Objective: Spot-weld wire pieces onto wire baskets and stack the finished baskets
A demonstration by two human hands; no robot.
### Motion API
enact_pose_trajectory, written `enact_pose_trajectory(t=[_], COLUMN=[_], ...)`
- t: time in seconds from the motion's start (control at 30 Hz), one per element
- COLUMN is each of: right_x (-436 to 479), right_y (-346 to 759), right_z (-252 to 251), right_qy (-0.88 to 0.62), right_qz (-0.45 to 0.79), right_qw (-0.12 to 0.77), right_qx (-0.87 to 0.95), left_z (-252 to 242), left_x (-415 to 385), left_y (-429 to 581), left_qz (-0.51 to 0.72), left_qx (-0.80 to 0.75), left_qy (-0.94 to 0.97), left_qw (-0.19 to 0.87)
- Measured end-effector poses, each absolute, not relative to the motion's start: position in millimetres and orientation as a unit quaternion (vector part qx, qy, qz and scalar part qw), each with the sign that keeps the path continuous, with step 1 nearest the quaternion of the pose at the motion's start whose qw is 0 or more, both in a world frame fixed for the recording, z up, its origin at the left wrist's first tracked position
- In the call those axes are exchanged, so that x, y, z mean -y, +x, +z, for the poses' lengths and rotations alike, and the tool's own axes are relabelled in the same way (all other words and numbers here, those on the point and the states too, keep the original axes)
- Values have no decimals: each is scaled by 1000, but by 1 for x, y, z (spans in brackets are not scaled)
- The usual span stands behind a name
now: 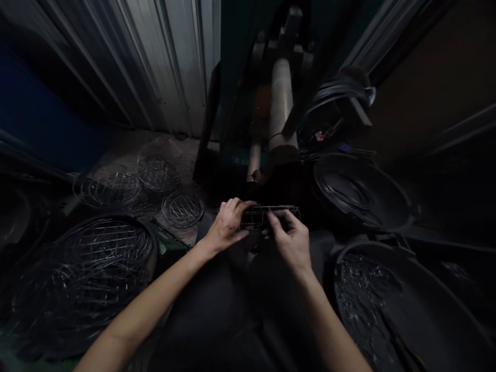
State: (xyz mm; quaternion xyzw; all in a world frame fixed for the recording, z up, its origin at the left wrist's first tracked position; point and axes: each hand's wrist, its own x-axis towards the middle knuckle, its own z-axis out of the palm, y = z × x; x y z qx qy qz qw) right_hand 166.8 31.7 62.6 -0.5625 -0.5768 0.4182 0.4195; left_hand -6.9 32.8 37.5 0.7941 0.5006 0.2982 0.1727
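Both my hands hold a small round wire basket (pixel 271 213) at the centre, just below a machine with a metal cylinder (pixel 281 103). My left hand (pixel 228 225) grips the basket's left rim with fingers curled over it. My right hand (pixel 290 237) pinches its front and right side. The basket is seen nearly edge-on, with thin upright wires between two rings. My dark-clothed lap lies under it.
Round wire baskets lie on the floor at left (pixel 183 208) (pixel 157 173), with a big pile in a tub (pixel 104 258). Dark tubs stand at right: one with wire rings (pixel 360 191), one with small wire pieces (pixel 372 294). A corrugated metal wall (pixel 155 62) rises behind.
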Motion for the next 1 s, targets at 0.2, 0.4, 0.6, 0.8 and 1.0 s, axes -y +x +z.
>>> enact_pose_trajectory(t=[0.2,0.4,0.6,0.8,1.0], right_x=[-41,-52,-62,-66,-72], right_y=[158,151,148,146,142], right_z=[52,50,45,47,51], right_qy=[-560,-557,-550,-549,-550], right_qz=[325,305,302,283,277], right_qw=[438,452,464,466,463], right_qx=[624,627,625,634,638], left_z=[34,29,25,24,25], left_x=[-40,-52,-62,-66,-71], left_y=[-10,-13,-14,-15,-18], left_qz=[313,323,339,360,355], left_qx=[-514,-517,-513,-506,-516], left_qy=[782,779,776,772,766], left_qw=[162,149,142,136,146])
